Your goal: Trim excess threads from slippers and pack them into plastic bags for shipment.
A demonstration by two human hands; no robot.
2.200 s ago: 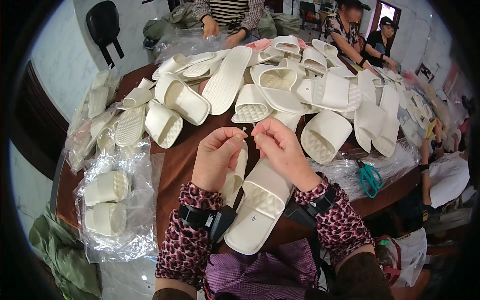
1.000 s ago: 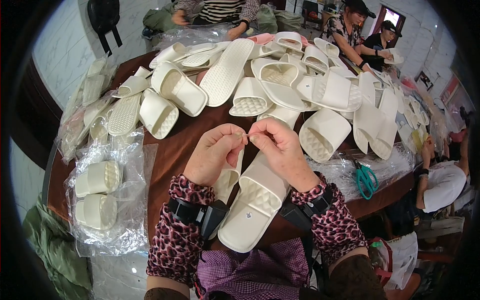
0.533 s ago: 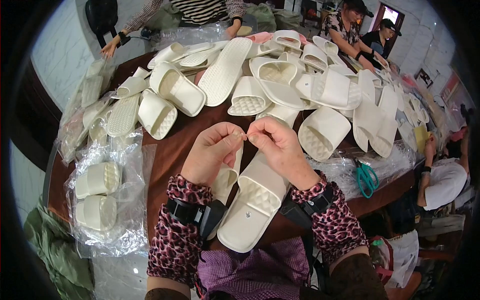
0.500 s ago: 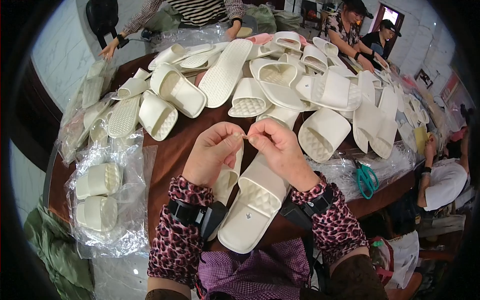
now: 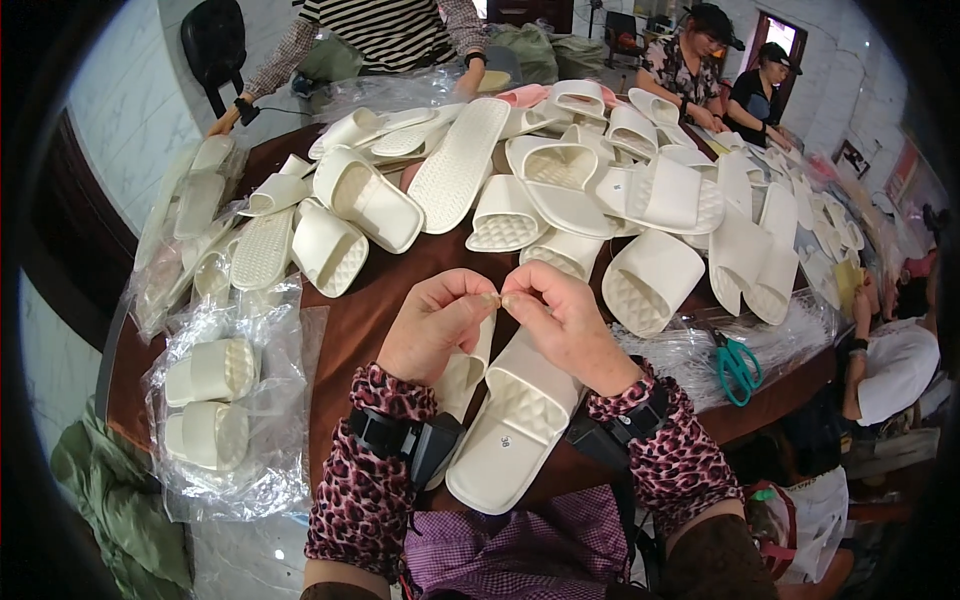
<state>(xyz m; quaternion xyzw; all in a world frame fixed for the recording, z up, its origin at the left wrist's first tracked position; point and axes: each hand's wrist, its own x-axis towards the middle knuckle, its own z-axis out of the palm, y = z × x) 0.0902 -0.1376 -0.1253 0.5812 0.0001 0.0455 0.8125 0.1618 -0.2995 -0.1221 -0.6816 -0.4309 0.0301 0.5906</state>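
My left hand (image 5: pixel 432 326) and my right hand (image 5: pixel 568 330) meet fingertip to fingertip over the table, both closed in a pinch. Something tiny may sit between the fingertips; it is too small to name. Below my right hand lies a cream slipper (image 5: pixel 496 462), its toe pointing away from me and its quilted insole showing. A second cream slipper (image 5: pixel 462 378) lies beside it, mostly hidden by my left hand and wrist.
A heap of cream slippers (image 5: pixel 460 165) covers the far side of the brown-covered table (image 5: pixel 345 330). Bagged slippers (image 5: pixel 210 436) lie at left. Teal-handled scissors (image 5: pixel 738 370) rest on clear plastic bags (image 5: pixel 690 350) at right. Co-workers stand across the table and at right.
The whole scene sits slightly lower in the picture. My hands stay pinched together. The far co-worker's hand at the left has drawn back behind the bagged slippers.
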